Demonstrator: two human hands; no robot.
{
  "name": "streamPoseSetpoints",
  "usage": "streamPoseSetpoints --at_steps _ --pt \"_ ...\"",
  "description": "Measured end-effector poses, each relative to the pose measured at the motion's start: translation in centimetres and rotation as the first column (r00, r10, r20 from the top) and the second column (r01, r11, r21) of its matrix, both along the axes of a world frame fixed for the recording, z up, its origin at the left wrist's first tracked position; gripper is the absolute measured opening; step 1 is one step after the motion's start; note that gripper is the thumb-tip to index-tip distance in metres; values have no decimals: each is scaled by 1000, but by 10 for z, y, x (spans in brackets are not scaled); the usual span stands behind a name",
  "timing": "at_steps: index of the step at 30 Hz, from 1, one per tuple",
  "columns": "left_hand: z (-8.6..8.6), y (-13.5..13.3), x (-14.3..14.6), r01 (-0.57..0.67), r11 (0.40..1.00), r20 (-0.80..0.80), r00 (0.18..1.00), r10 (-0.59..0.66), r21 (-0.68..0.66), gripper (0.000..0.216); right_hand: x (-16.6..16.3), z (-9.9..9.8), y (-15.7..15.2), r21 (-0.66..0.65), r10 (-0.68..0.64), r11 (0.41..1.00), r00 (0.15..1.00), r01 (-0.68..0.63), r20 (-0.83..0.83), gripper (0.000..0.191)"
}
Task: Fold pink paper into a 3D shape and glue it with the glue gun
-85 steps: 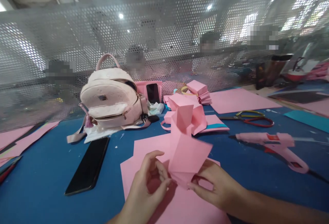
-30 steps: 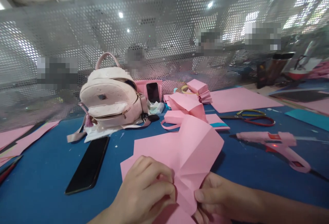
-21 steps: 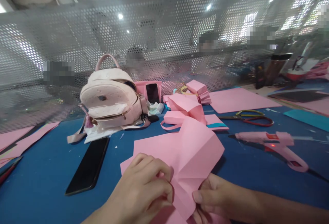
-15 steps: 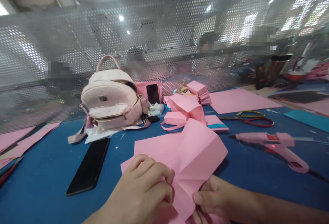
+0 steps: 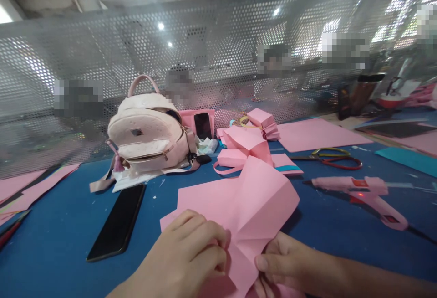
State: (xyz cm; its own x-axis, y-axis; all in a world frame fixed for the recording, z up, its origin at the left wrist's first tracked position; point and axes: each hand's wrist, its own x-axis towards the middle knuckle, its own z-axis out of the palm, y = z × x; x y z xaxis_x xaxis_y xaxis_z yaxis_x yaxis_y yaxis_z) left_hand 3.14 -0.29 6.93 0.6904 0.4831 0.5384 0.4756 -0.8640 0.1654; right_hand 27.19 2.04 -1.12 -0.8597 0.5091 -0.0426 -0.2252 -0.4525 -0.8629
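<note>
A creased sheet of pink paper (image 5: 262, 202) stands partly raised in front of me, its folds meeting near the middle. My right hand (image 5: 283, 259) pinches its lower right edge, thumb on top and fingers behind. With curled fingers, my left hand (image 5: 191, 252) presses at the left side of the creases; its fingertips are partly hidden against the paper. More pink paper (image 5: 201, 202) lies flat beneath, reaching under my left hand. Just beyond the raised sheet are folded pink paper pieces (image 5: 249, 141), one with a blue strip.
A pink glue gun (image 5: 351, 184) with a lit red light lies at right, below scissors (image 5: 337, 159). At left are a black phone (image 5: 118, 223) and a pale pink backpack (image 5: 146, 129). A perforated metal screen (image 5: 221, 61) runs behind, with people beyond it.
Both hands keep their hold on the pink paper. My left hand has shifted very slightly left and down, and the view has moved a little.
</note>
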Motion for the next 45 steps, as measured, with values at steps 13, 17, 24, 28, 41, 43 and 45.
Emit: streamPoseSetpoints --at_steps 13,17,24,28,41,43,45 --pt "9 3 -11 44 966 63 998 -29 -255 16 1 -2 -1 -2 -15 1000 999 16 39 50" --pt "7 4 -11 34 986 56 998 -25 -161 21 1 -2 -1 10 -21 1000 999 21 44 51" --pt "0 6 -11 25 994 77 997 -17 -103 24 1 2 0 -9 -21 1000 999 21 44 51" --pt "-1 4 -9 11 997 57 998 -7 -82 23 0 3 0 -38 -27 999 999 28 39 47" --pt "-9 6 -9 6 999 80 997 -3 -39 25 -2 8 -1 -43 -27 999 1000 27 -9 47" --pt "-11 6 -8 3 1000 103 995 0 -23 28 -1 8 -2 -51 -31 998 1000 31 3 47" --pt "-9 6 -6 17 1000 67 998 -16 -19 31 -1 7 -2 -54 -32 998 999 32 12 47"
